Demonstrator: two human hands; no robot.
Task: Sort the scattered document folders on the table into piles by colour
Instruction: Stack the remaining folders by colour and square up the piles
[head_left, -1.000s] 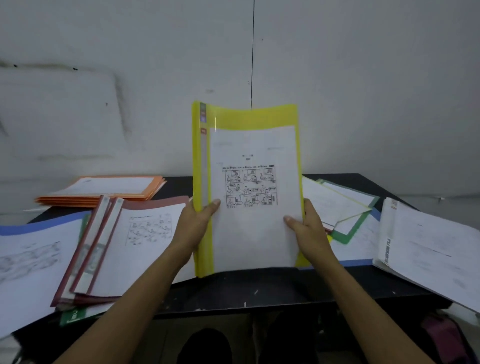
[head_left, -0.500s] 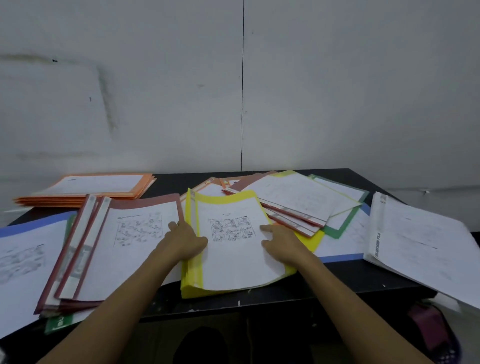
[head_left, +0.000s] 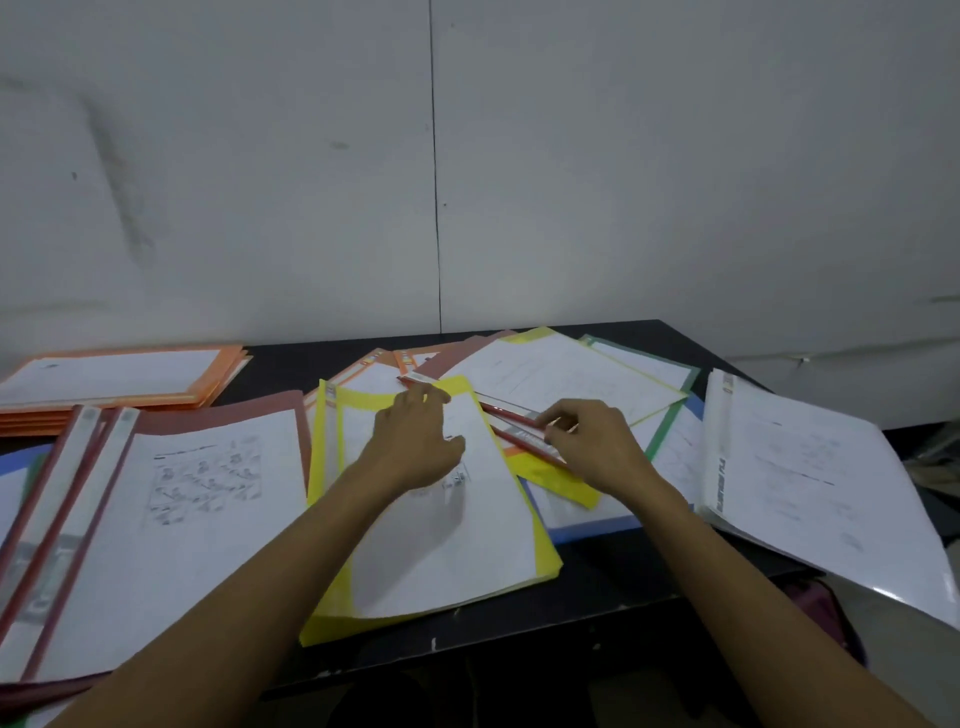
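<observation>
A yellow folder (head_left: 441, 551) with a printed sheet lies flat near the black table's front edge (head_left: 571, 608). My left hand (head_left: 415, 441) hovers over its upper part, fingers loosely curled, fingertips at the near end of a red folder spine (head_left: 498, 410). My right hand (head_left: 592, 447) has its fingers curled round that red spine further right, in a mixed heap. The heap also shows another yellow folder (head_left: 566, 480), a green one (head_left: 670, 426), a blue one (head_left: 587, 525) and orange ones (head_left: 363, 366).
An orange pile (head_left: 119, 379) lies at the back left. Dark red folders (head_left: 166, 499) overlap at the left, over a blue folder (head_left: 15, 462). A clear white folder (head_left: 810, 483) overhangs the table's right edge. A grey wall stands right behind the table.
The yellow folder, held upright a second ago, was laid flat at the front. Both hands have left it and moved back and right to the red folder spines.
</observation>
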